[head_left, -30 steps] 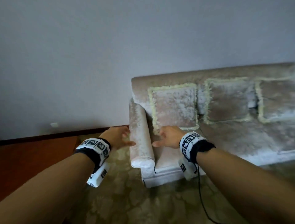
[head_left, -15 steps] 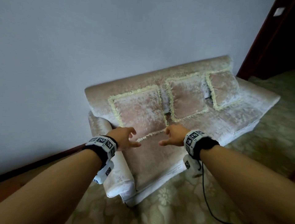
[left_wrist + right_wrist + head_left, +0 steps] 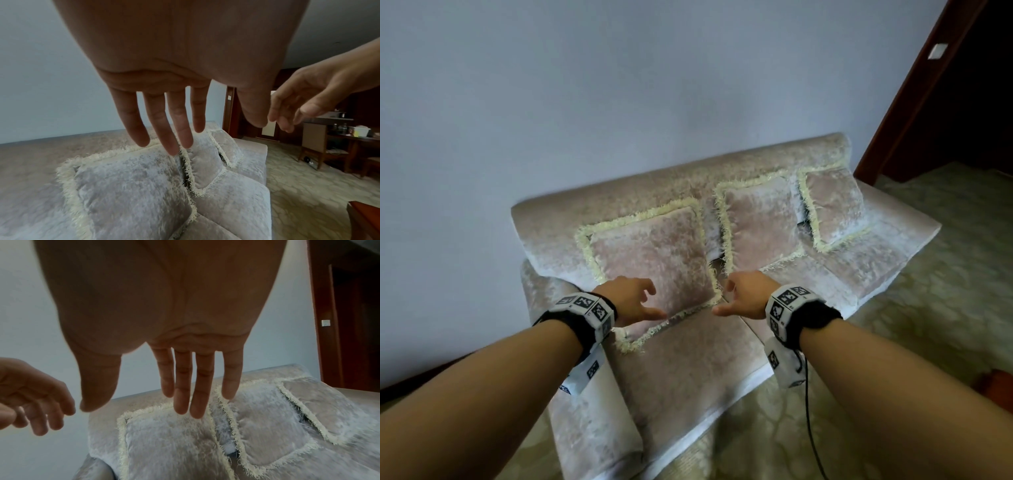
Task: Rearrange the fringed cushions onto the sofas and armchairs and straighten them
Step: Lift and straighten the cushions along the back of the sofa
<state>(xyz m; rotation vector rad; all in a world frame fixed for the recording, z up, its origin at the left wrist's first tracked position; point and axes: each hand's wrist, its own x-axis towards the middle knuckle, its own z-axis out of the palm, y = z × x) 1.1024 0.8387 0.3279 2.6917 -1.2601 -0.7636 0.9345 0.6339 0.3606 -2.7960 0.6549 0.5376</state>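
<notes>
Our left hand (image 3: 631, 299) & right hand (image 3: 744, 295) hover w/ fingers apart over nearest cushion (image 3: 654, 260); only the left wrist view shows a desk (image 3: 353, 139).

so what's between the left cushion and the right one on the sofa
A third fringed cushion, the middle cushion, leans on the sofa back between the left cushion and right cushion; head view.

Open air above leftmost cushion (image 3: 654, 260)
</notes>
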